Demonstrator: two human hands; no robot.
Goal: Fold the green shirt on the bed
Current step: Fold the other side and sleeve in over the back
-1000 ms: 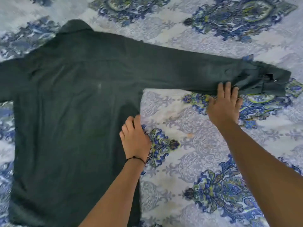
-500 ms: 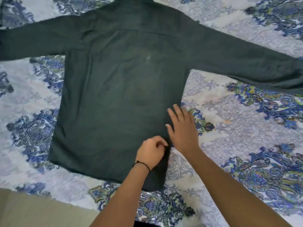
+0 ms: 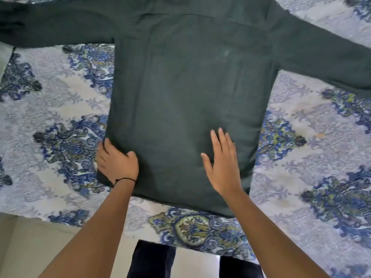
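My left hand [image 3: 117, 161] sits at the lower left corner of the green shirt [image 3: 190, 93], fingers curled over its side edge with the thumb on top of the cloth, so I have a light pinch on that edge. A thin black cord [image 3: 125, 179] rings that wrist. My right hand [image 3: 221, 161] lies flat and open on the fabric to the right of the left one, fingers spread and pointing away from me, gripping nothing. The shirt is spread flat on the bed, its body stretching away from both hands; its hem runs just behind my wrists, close to the near edge of the bedsheet [image 3: 311, 177]. One sleeve reaches out far to the left beyond my left hand, the other slants off to the right past my right hand, and both run out of view. To either side of my hands the patterned blue and white sheet lies bare, giving open room left and right. Behind my forearms the sheet ends, and below it I see pale floor [image 3: 30, 247] and my dark trouser legs [image 3: 152, 259].
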